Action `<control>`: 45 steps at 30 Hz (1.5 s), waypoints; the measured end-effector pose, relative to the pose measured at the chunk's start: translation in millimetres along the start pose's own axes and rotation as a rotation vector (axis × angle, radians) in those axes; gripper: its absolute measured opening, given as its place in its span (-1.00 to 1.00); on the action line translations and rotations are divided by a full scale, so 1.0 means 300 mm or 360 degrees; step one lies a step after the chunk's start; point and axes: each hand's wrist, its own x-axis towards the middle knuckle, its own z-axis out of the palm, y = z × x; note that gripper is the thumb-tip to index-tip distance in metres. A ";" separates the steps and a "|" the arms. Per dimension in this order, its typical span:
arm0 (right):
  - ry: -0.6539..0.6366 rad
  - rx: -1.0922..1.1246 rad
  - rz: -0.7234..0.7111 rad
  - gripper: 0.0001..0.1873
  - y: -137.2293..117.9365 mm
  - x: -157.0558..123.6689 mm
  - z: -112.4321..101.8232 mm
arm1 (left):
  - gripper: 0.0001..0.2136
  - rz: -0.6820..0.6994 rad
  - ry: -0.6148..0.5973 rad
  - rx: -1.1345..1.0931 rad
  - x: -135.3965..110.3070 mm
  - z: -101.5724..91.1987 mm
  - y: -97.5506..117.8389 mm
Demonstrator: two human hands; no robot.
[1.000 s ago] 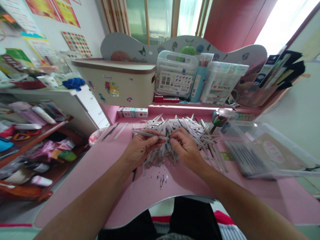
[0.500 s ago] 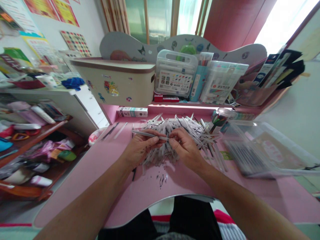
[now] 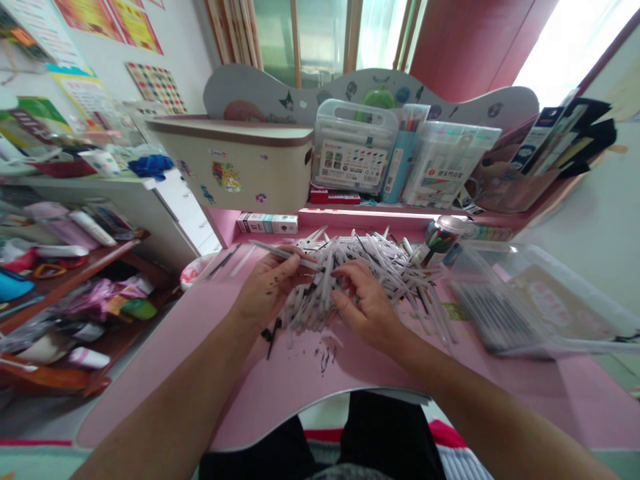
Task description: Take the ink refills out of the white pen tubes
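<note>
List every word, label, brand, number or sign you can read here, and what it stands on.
"笔", apparently, last of several blurred Chinese characters: clear rectangular plastic box of pens.
Too small: white printed label on the clear handled plastic case.
Too blurred: white-and-teal long carton; green-and-white packet; red-and-yellow paper posters.
Nothing legible: thin translucent-white plastic tube in the left hand.
Any other print: too small or blurred.

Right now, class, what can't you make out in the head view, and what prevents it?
- Head view: the middle of the thin tube, covered where the left grip closes on it.
- Head view: whether the right grip touches the pile of tubes; the grip itself hides this.
- Head view: the pile's bottom, buried under upper tubes.
- Head view: what the dark specks are; too small.
- Head view: the clear box's far end, cut off by the right edge.
</note>
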 end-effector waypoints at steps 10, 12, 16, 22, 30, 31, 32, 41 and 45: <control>-0.0628 -0.0814 -0.0515 -0.85 -0.014 -0.025 0.126 | -0.88 0.0175 0.0379 -0.0034 0.031 -0.031 -0.001; -0.0702 -0.0880 -0.0509 -0.83 -0.022 -0.010 0.129 | -0.89 0.0196 0.0389 -0.0021 0.029 -0.029 -0.004; -0.0794 -0.0991 -0.0566 -0.77 -0.039 0.018 0.138 | -0.87 0.0212 0.0407 0.0011 0.028 -0.026 -0.003; -0.0725 -0.1050 -0.0740 -0.79 -0.029 0.031 0.166 | -0.86 0.0227 0.0391 0.0013 0.030 -0.028 -0.004; -0.0550 -0.0500 -0.0614 -0.89 -0.021 0.040 0.128 | -0.86 0.0171 0.0311 0.0047 0.028 -0.037 -0.014; -0.0488 -0.0348 -0.0558 -0.87 -0.028 0.043 0.111 | -0.87 0.0165 0.0286 0.0036 0.028 -0.039 -0.016; -0.0429 -0.0193 -0.0496 -0.85 -0.035 0.045 0.090 | -0.88 0.0152 0.0259 0.0012 0.027 -0.040 -0.019; -0.0177 0.0814 0.0514 -0.81 0.022 0.036 -0.048 | -0.85 -0.0074 0.0058 -0.0090 0.004 -0.002 -0.013; 0.0085 0.1002 0.0641 -0.85 0.053 0.031 -0.047 | -0.76 -0.0168 -0.0109 0.0139 -0.014 0.009 -0.012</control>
